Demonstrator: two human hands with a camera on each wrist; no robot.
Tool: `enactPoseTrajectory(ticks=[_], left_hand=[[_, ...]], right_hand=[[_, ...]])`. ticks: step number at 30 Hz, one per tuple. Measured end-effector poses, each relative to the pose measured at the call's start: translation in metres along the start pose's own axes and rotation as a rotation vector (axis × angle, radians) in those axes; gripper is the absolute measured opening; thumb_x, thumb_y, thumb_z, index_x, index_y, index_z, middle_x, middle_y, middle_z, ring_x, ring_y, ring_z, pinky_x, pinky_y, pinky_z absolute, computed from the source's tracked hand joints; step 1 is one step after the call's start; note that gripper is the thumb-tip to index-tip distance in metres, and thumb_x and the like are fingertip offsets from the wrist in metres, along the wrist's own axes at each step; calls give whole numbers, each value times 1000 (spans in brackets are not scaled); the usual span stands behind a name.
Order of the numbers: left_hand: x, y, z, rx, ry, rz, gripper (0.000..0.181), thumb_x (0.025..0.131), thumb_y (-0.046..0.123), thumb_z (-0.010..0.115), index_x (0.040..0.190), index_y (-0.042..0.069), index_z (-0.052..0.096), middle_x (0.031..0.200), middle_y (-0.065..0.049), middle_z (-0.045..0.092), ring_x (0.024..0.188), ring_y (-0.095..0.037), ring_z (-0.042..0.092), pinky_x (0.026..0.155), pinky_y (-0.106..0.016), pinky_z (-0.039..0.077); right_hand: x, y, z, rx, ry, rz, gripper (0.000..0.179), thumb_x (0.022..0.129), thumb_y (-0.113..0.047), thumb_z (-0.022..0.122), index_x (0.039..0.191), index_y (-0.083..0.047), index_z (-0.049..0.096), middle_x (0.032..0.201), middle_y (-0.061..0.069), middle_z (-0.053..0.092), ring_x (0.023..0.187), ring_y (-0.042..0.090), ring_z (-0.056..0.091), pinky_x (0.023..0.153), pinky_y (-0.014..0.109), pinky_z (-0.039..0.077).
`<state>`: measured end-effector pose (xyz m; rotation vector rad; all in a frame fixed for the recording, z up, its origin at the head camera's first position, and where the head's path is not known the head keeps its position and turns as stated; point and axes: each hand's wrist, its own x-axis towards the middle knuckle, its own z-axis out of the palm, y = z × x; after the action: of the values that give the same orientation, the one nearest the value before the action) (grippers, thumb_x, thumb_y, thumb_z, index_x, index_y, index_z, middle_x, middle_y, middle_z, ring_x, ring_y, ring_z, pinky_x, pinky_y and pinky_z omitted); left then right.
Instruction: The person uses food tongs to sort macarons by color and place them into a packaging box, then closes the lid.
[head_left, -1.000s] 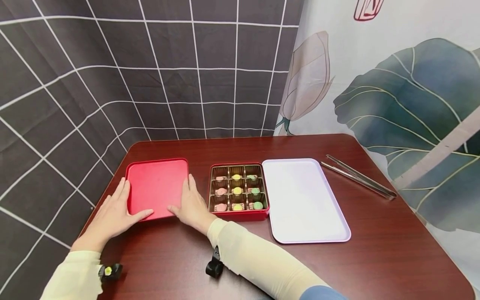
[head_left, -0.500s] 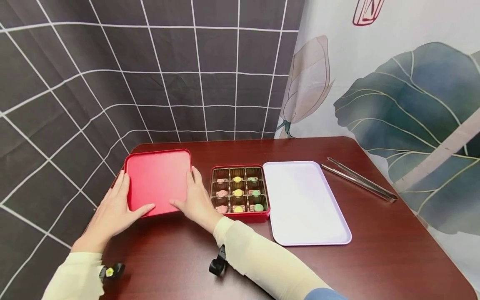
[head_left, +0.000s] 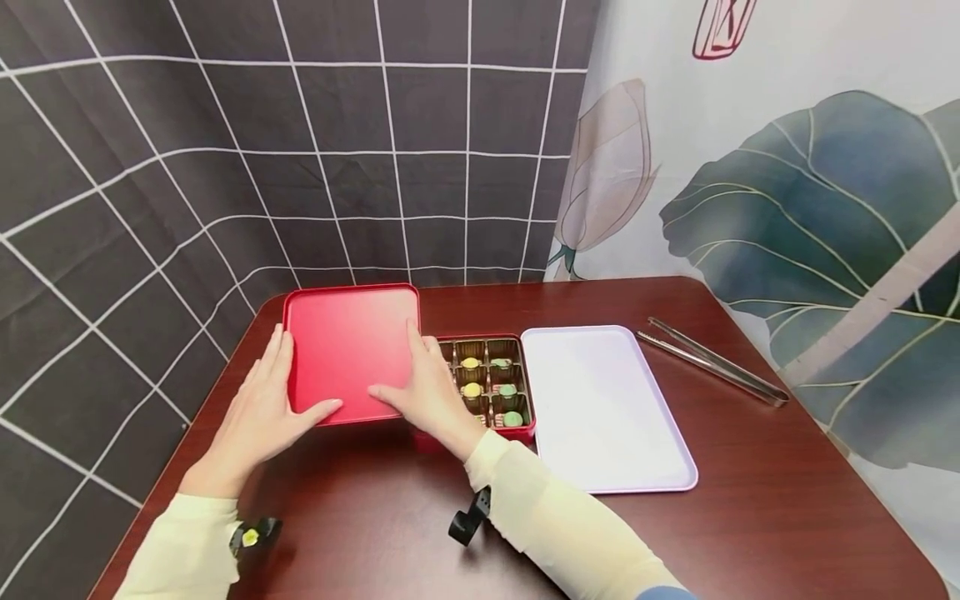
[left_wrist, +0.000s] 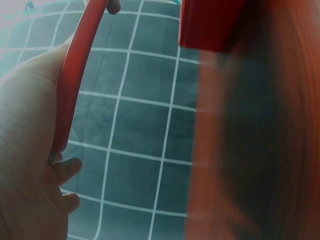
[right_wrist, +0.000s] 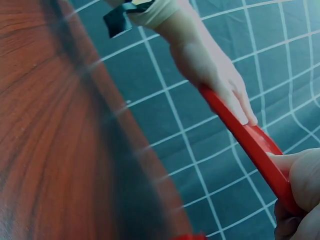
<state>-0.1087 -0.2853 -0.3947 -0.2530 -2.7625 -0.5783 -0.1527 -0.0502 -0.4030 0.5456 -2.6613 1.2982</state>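
Note:
A square red lid (head_left: pixel 352 350) is held above the table, tilted a little. My left hand (head_left: pixel 255 408) grips its left side, thumb on top; in the left wrist view, fingertips (left_wrist: pixel 67 170) show beyond the lid's edge. My right hand (head_left: pixel 438 392) grips the right side, thumb also on top. Beside and partly behind the right hand stands an open red box (head_left: pixel 529 392), with a gold divided insert. Small yellow sweets (head_left: pixel 471 390) and green sweets (head_left: pixel 513 419) sit in its compartments. The lid and right hand hide the box's left part.
A white tray (head_left: pixel 607 408) lies against the right side of the box. Metal tongs (head_left: pixel 712 362) lie to the right of the tray. The dark red table (head_left: pixel 360 517) backs onto a gridded curtain (head_left: pixel 427 192).
Both hands have lifted the red lid off the table and carried it rightward. It now covers the left part of the box from view. The box, tray and tongs stay put.

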Motion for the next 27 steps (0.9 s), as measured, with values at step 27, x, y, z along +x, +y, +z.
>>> enactPoseTrajectory(ticks=[27], left_hand=[[36, 86, 24, -126, 129, 390, 113, 69, 59, 74, 154, 10, 19, 161, -8, 11, 144, -30, 19, 112, -58, 18]], right_hand=[[-24, 40, -136, 263, 55, 33, 102, 74, -34, 84, 154, -26, 21, 154, -2, 31, 128, 19, 45, 97, 37, 47]])
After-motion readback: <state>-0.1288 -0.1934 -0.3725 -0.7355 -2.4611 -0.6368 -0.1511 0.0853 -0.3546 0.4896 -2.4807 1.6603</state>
